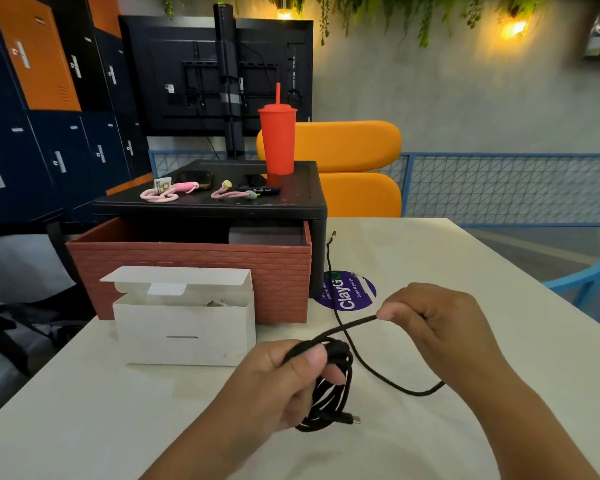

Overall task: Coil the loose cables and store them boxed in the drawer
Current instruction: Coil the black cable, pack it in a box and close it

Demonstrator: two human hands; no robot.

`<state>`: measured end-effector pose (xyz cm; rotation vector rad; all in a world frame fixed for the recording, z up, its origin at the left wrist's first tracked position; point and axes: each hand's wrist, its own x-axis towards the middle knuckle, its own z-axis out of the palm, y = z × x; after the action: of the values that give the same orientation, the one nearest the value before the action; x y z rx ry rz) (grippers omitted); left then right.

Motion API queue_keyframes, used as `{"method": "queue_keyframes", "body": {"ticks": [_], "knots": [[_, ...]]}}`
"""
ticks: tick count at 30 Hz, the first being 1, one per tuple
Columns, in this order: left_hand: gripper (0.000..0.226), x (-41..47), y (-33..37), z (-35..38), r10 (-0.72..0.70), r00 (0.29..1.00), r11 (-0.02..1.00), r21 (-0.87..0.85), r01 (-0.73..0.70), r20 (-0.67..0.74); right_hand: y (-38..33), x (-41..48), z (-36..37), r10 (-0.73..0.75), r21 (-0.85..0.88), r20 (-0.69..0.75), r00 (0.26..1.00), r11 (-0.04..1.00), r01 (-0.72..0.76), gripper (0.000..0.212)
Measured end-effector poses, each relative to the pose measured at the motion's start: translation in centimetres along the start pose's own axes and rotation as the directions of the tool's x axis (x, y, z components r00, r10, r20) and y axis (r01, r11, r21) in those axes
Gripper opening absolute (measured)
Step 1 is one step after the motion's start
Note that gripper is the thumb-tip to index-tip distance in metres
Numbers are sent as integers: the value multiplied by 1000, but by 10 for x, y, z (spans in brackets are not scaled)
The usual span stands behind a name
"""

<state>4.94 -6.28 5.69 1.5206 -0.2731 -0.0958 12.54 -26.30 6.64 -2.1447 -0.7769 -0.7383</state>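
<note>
I count two hands in view: my left hand [284, 382] and my right hand [433, 320]. There is one black cable [333, 386], with two plug ends showing on it. One white cardboard box [187, 337] sits on the surface [465, 271], its single flap up. One brick-patterned drawer [194, 268] stands open under one black stand [222, 202]. On that stand I count two pink cables [168, 192], one red tumbler [278, 143] with one straw, and two dark phones [194, 177]. One round purple sticker [350, 291] lies on the surface. Behind, I see one orange chair [357, 168] and one screen [194, 77].
</note>
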Motion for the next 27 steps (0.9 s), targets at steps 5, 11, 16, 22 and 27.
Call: {"method": "queue_keyframes", "body": {"ticks": [5,11,16,22,27], "knots": [[45,2,2,-7,82,991,951,-290,-111,-110,9,-1,5,127,-1,-29,991,992,-127,31],[54,4,2,-26,109,986,864,-478,-158,-127,40,-5,-12,305,-160,-73,950,936,-313,31],[52,5,2,-24,75,991,844,-522,-120,-107,46,-3,-26,170,-532,-404,899,756,-382,14],[50,6,8,-17,-35,976,846,-527,-85,-214,30,-3,-36,71,-270,-693,717,897,-349,29],[50,6,7,-17,-60,971,838,-540,-77,-233,35,1,-28,-171,-498,-587,791,847,-187,37]]}}
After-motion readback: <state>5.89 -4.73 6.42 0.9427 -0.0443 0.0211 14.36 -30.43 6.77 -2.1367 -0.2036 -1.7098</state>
